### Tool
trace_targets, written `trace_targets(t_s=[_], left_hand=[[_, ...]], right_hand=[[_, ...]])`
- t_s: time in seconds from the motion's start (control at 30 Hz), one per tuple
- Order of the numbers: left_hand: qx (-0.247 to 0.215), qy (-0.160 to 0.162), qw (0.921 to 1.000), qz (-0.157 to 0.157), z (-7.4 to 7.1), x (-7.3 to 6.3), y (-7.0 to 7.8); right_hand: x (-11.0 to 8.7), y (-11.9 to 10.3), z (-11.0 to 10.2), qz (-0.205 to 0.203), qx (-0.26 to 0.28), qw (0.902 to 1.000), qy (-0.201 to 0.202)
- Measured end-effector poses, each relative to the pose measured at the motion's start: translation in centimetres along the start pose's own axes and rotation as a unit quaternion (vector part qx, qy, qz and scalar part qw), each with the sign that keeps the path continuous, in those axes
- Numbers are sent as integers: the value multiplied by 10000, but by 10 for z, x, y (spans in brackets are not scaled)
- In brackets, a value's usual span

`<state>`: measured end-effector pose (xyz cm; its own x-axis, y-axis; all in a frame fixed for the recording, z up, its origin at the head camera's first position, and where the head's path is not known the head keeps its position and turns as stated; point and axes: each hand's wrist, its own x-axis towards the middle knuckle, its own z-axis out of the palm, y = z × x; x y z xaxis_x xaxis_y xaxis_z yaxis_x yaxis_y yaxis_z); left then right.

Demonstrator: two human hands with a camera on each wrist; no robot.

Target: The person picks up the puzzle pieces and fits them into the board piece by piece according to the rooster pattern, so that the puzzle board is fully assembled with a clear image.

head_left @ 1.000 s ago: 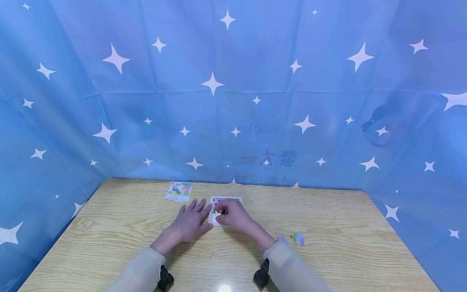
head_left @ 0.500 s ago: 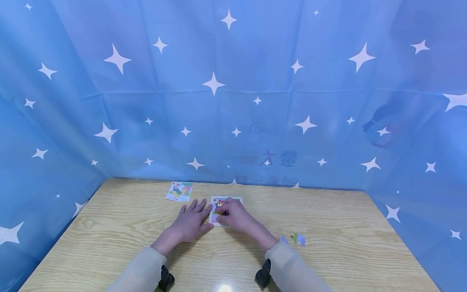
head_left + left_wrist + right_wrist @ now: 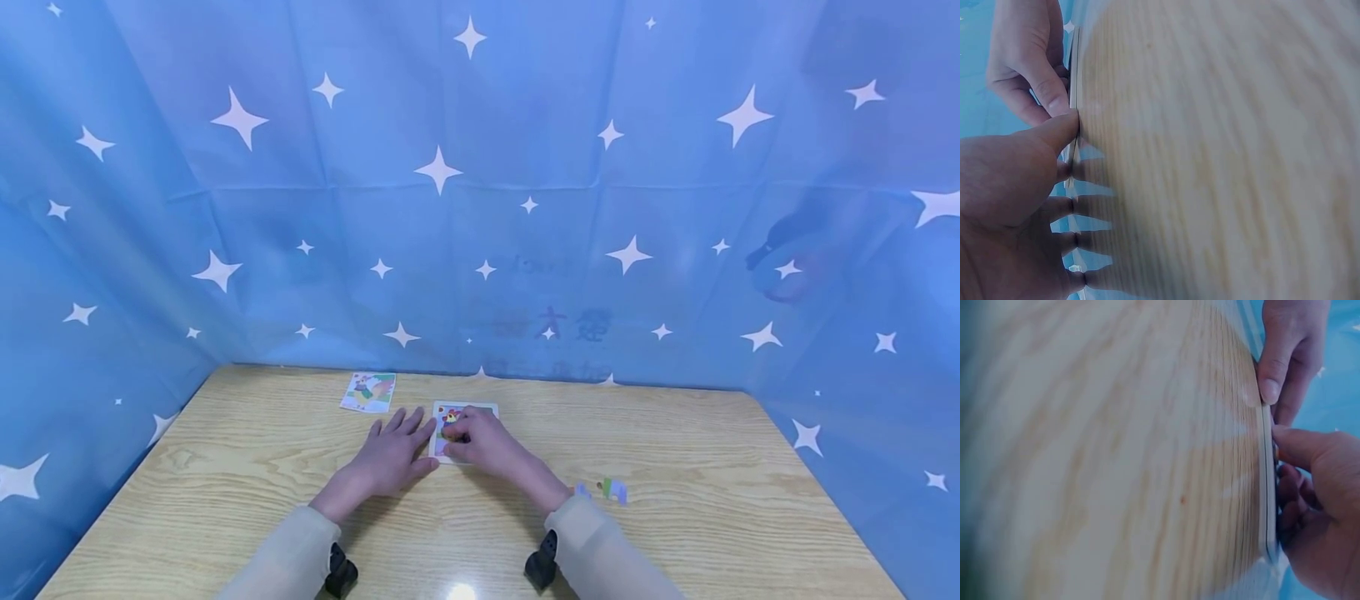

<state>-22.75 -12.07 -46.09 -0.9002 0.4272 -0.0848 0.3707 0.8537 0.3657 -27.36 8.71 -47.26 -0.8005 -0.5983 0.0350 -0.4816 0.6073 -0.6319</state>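
Note:
A small square picture puzzle board (image 3: 435, 446) with a pale rim lies on the table in the head view. My left hand (image 3: 386, 460) rests at its left side, fingers spread, with the thumb touching the board's edge in the left wrist view. Over the board, my right hand (image 3: 487, 442) has its fingers curled and its thumb and index finger at a colourful puzzle piece (image 3: 451, 421) showing a red and yellow bird. The right wrist view has the board (image 3: 1264, 500) edge-on, and the hand covers much of its right part.
A square picture card (image 3: 369, 392) lies at the back left of the wooden table (image 3: 697, 467). Two loose puzzle pieces (image 3: 613, 490) lie right of my right wrist, one partly behind the sleeve. A blue star-patterned curtain (image 3: 480, 225) hangs behind the table.
The puzzle piece under my right fingers has turned or settled into the board, where a white patch showed before. My left hand has stayed in place.

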Motion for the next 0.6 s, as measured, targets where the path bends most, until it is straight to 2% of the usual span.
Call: trace_targets(t_s=[0.27,0.6], left_hand=[[-20,19,10000,19,-1,-1,1],[-35,42,9999,86,-2,-1,1]], right_hand=[[-2,3,-1,-19,353,9994,-39],[-4,2,-1,-1,281,9996,31]])
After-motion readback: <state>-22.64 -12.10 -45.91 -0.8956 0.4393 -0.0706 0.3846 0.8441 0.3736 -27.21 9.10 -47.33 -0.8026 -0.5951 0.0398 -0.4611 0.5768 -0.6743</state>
